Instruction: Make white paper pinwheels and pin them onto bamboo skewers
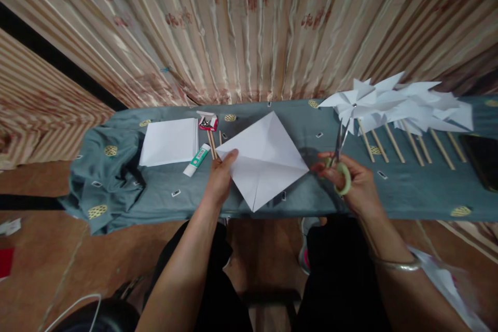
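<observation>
A square white sheet of paper with diagonal creases is held up by its left corner in my left hand, thumb on top. A cut runs inward from its lowest corner. In my right hand are scissors with pale green handles, my fingers in the loops and the blades pointing away from me. The scissors are apart from the sheet, to its right. Just beyond the blade tips lie several white paper pinwheels on wooden sticks, partly overlapping.
On the cloth-covered table, a stack of white paper, a glue stick, a small red box of metal pins and loose sticks lie left. A dark phone-like object is at far right. Curtains hang behind.
</observation>
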Demonstrator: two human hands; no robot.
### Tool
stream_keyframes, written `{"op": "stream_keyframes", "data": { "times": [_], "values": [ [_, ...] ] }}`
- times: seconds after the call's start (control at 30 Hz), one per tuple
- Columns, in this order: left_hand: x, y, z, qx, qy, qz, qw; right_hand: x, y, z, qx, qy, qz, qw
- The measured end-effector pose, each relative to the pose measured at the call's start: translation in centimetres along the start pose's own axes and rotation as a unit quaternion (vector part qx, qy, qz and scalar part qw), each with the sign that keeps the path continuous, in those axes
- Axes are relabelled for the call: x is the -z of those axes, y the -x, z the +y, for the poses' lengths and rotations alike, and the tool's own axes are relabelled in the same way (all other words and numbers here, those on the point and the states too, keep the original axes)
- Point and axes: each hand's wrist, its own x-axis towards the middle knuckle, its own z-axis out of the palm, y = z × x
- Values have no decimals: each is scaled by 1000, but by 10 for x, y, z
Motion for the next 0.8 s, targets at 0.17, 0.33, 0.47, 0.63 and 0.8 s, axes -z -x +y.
{"op": "stream_keyframes", "data": {
  "times": [0.17, 0.33, 0.47, 0.63, 0.8],
  "values": [
    [-5, 7, -9, 75, -79, -55, 992, -10, -6, 2, 0, 31, -11, 999],
    [-9, 8, -16, 86, -92, -65, 990, -22, -4, 2, -78, -13, -41, 996],
    [-17, 11, -13, 88, 13, -96, 991, -27, -7, 5, -76, -37, 4, 996],
    [-24, 24, -14, 88, 81, -187, 975, -26, -17, 7, -35, -74, 122, 989],
    [-28, 37, -36, 76, 45, -239, 967, -33, -21, 10, 7, -66, 129, 989]
  ]
}}
